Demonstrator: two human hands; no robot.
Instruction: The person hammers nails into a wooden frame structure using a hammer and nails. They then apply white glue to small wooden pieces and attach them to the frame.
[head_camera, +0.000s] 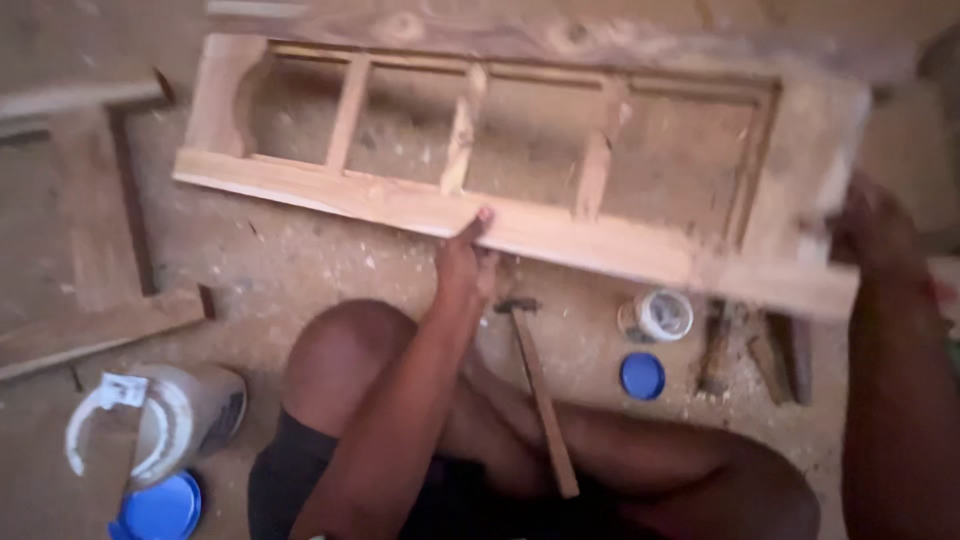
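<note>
The person sits on the sawdust-strewn floor (300, 270) with knees drawn up, holding a long wooden frame (500, 215) across in front of them. It is pale, unfinished timber, a ladder-like piece with two long rails joined by several short uprights that divide it into open bays; the left end carries a curved, scalloped cut-out, and the grain and a few knots show along the far rail. The frame lies slanted, its left end farther away and higher in view, its right end nearer and blurred. The left hand (468, 262) reaches up under the near rail around its middle, thumb pressed on the upper face and fingers wrapped beneath, clamped on the wood. The right hand (872, 222) is at the frame's right end, closed round that corner, though the blur hides the fingers. Below the frame, between the legs, a hammer (535, 385) rests with its wooden handle pointing toward the person. Just beside it are a small open pot (658, 314) and a round blue lid (642, 376). At lower left a large white tub (165, 420) lies tipped on its side, with a bigger blue lid (160, 508) near it.
</note>
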